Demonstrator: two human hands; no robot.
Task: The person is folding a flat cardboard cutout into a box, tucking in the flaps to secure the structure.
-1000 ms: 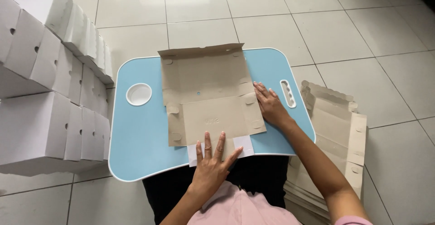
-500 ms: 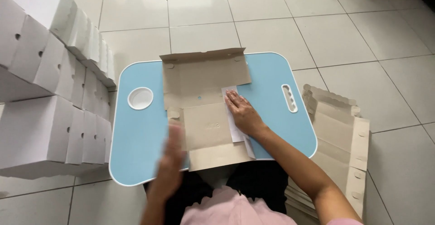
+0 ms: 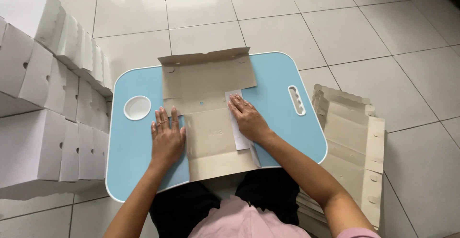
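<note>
A flat brown cardboard box blank (image 3: 211, 123) lies on a light blue lap table (image 3: 287, 137) over my legs. Its two side flaps are folded inward, the right one showing its white side. My left hand (image 3: 167, 137) presses flat on the folded left flap, fingers together. On the right flap rests my right hand (image 3: 247, 118), palm down, holding it against the middle panel. The top panel of the blank, with a scalloped edge, lies open toward the far side of the table.
Stacks of assembled white boxes (image 3: 43, 99) stand on the tiled floor at my left. A pile of flat brown box blanks (image 3: 350, 147) lies on the floor at my right. The table has a round cup recess (image 3: 137, 107) and a handle slot (image 3: 296, 100).
Both side flaps of the blank have been folded inward. My right hand moved from the right edge onto the folded flap; my left hand moved from the near edge to the left flap.
</note>
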